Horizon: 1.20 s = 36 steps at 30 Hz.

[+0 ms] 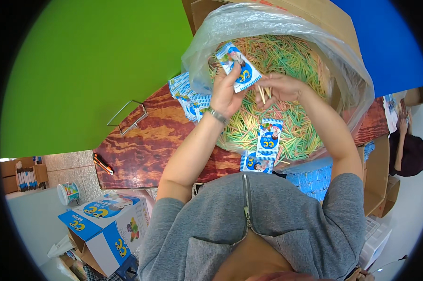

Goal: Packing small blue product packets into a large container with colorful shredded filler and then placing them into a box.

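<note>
My left hand [227, 92] is closed around a small blue and white packet [245, 78], held tilted above a mass of thin pastel sticks [286, 114]. My right hand [285, 87] is next to the packet's lower right end, its fingers curled on a few pale sticks [262, 95]. The loose sticks, green, yellow and pink, fill a clear plastic liner [230, 21] inside a cardboard box [335, 21]. Two more packets lie at the near side: one packet [269, 136] on the sticks, another packet [257, 164] partly under it. Whether the held packet's end is open cannot be made out.
Several overlapping packets [188, 96] lie left of the liner on the reddish wooden table [146, 154]. A metal wire stand [129, 117] and an orange cutter [104, 163] lie farther left. Below stands a blue and white carton [101, 220]. At far right another person [405, 145] reaches over a surface.
</note>
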Tool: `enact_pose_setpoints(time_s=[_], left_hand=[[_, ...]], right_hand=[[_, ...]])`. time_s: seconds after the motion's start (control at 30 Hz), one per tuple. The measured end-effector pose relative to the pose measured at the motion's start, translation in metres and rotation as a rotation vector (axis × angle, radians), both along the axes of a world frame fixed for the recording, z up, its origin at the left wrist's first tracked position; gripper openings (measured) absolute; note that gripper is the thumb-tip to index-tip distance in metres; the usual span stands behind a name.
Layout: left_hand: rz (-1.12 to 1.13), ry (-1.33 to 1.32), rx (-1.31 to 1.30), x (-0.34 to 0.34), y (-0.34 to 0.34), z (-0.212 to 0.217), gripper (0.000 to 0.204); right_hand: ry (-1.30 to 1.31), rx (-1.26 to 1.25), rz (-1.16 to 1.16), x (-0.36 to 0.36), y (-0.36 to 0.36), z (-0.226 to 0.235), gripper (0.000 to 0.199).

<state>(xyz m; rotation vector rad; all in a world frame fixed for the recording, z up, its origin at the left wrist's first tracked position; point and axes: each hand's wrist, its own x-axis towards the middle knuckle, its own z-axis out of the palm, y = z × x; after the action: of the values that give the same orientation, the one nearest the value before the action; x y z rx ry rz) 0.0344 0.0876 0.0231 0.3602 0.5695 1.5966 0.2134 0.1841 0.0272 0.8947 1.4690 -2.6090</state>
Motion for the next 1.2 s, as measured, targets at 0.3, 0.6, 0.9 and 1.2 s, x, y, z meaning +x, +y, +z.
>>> enact_pose_setpoints(time_s=[0.3, 0.6, 0.9, 1.2], left_hand=[[-0.083, 0.104, -0.088, 0.026, 0.018, 0.004, 0.021], [-0.060, 0.240, 0.036, 0.001, 0.003, 0.015, 0.024], [-0.180, -0.101, 0.037, 0.013, -0.023, 0.004, 0.026], [0.002, 0.212, -0.017, -0.036, -0.057, 0.011, 0.020]], right_hand=[[-0.006, -0.026, -0.032, -0.002, -0.025, -0.017, 0.025], [0.190, 0.175, -0.263, 0.012, -0.016, -0.006, 0.026], [0.229, 0.492, -0.629, -0.030, -0.047, 0.013, 0.038], [-0.278, 1.388, 0.232, -0.007, 0.018, -0.007, 0.037]])
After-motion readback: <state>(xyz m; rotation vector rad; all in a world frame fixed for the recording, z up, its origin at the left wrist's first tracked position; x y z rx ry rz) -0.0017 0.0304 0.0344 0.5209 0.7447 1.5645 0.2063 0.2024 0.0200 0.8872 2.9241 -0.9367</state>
